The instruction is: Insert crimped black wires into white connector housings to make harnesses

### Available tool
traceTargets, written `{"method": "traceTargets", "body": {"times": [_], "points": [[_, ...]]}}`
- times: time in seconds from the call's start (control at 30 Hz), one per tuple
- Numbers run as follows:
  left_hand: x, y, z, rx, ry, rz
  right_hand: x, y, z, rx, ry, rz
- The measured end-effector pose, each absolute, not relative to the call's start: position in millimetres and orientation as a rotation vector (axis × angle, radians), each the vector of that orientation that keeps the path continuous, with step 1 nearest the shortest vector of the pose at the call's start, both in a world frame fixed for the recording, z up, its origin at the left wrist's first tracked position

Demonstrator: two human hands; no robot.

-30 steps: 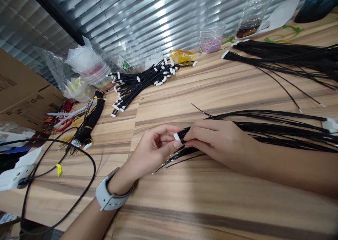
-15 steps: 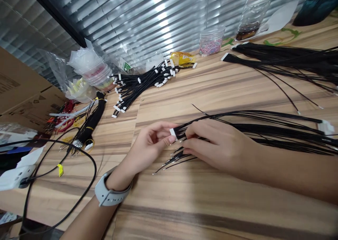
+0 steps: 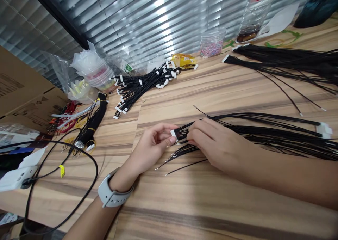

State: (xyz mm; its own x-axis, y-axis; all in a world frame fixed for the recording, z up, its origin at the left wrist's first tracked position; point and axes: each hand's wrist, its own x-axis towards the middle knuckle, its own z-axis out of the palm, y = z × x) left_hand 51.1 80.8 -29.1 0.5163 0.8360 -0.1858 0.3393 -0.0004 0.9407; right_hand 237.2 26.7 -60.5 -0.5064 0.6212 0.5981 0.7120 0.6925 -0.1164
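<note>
My left hand [image 3: 155, 145], with a grey watch band on its wrist, pinches a white connector [image 3: 174, 135] between thumb and fingers. Black wires [image 3: 253, 115] run from that connector rightward to another white connector [image 3: 324, 130]. Just right of the held connector, my right hand [image 3: 213, 137] has its fingers closed at the black wires; exactly which strand they grip is hidden. Below the fingers, loose black wires [image 3: 182, 152] lie on the table with bare metal terminals at their left ends. One lone wire [image 3: 186, 167] sits apart, nearest to me.
Finished-looking black cables with white connectors [image 3: 148, 83] lie heaped at the back. A tied wire bundle [image 3: 93, 123] and a looped power cord [image 3: 96, 169] are on the left. More black harnesses [image 3: 285, 62] lie at the right rear, near a jar of small coloured bands [image 3: 211, 46].
My right hand's fingers have drawn closer together at the wires. One loose terminal wire now lies separated from the others, lower on the table. My left hand still holds the connector.
</note>
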Motion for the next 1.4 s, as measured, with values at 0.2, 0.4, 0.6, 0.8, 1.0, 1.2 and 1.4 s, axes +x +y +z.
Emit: {"method": "traceTargets", "body": {"times": [0.2,0.4,0.6,0.8,1.0,1.2,1.4], "points": [[52.0,80.0,-28.2,1.554,1.046,0.536,236.3,27.6,-56.2,-1.07,-2.146,0.035],[52.3,79.0,-27.3,1.499,1.026,0.508,235.0,27.0,-54.0,-1.037,-2.152,0.136],[52.9,77.4,-26.2,1.541,1.062,0.503,236.0,25.9,-57.0,-1.115,-2.102,0.199],[52.9,76.4,-25.2,1.525,1.062,0.519,237.0,27.3,-57.3,-1.2,-2.089,0.167],[53.6,74.6,-25.5,1.512,1.049,0.498,237.9,28.5,-59.0,-1.175,-2.099,0.188],[53.3,73.5,-25.6,1.491,1.037,0.49,237.3,28.5,-54.7,-1.155,-2.1,0.184],[52.8,73.3,-26.4,1.453,0.994,0.476,237.8,29.8,-58.8,-1.158,-2.097,0.163]]}}
